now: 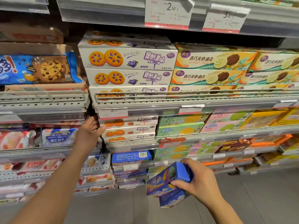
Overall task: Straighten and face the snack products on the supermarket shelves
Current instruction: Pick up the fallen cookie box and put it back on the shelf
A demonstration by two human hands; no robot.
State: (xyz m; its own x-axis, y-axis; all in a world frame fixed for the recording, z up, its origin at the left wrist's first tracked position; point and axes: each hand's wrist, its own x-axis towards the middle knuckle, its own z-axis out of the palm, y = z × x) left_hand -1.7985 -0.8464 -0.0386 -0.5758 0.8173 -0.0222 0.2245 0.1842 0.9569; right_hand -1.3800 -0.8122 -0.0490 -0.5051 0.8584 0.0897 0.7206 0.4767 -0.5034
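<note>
The shelves [178, 101] hold stacked snack boxes. The left hand [88, 132], fingers spread, touches the left end of the white orange-biscuit boxes [129, 129]. Nearer, to the right, the right hand [198, 180] grips two blue boxes [166, 183] away from the shelves.

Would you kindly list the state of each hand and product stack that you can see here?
Left hand: fingers straight, pressed on the stack's end.
Stack of white orange-biscuit boxes: fronts facing out, stacked flat.
Right hand: gripping the blue boxes.
Two blue cardboard biscuit boxes: off the shelf, tilted.
White blueberry-biscuit boxes: stacked flat, faced forward.
</note>
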